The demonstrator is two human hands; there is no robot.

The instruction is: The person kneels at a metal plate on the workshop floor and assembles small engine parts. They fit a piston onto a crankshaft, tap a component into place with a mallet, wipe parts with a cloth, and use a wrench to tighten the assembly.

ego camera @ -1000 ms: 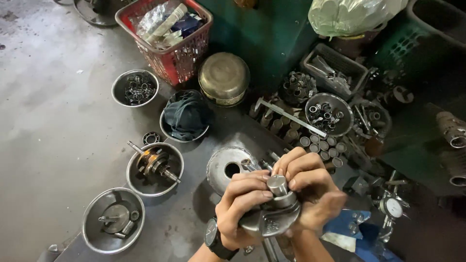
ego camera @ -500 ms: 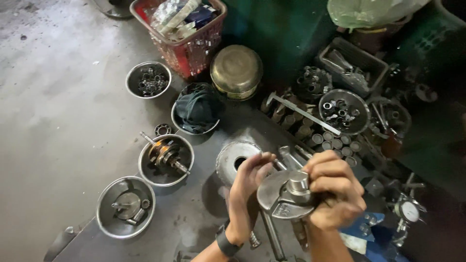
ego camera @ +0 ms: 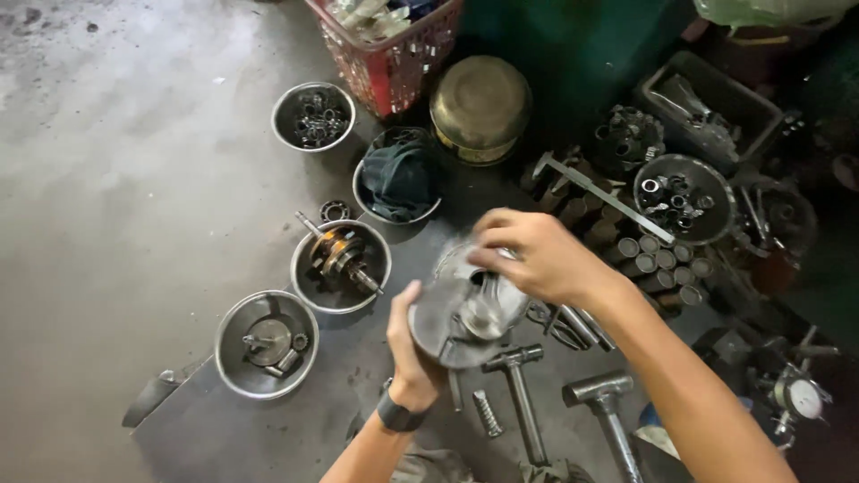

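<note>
lower left of frame: steel bowl (ego camera: 266,343) with a small shaft part in it, on the concrete floor (ego camera: 107,197). just right of it and higher, a second bowl (ego camera: 340,266) holding a crankshaft. upper left-centre: bowl of rings and bearings (ego camera: 313,116), then a bowl with a dark rag (ego camera: 398,183), red basket (ego camera: 394,45) at the top edge, brass-coloured domed lid (ego camera: 480,107) right of it.

centre: left hand (ego camera: 410,344) comes up from below, palm and thumb cupped on the left rim of the round metal assembly (ego camera: 465,309), a disc with a raised hub. closed grip, holding it off the floor. black watch on that wrist. right hand (ego camera: 537,255) reaches in from the lower right and sits on top of the assembly, fingers curled over its upper edge and hub. also gripping it. so the part sits between the two hands, left under and beside, right above.

below the assembly: two hammers (ego camera: 519,394) and a short bolt on the dark mat. right of frame: row of sockets (ego camera: 653,259), tray of small parts (ego camera: 684,197), dial gauge at lower right.
</note>
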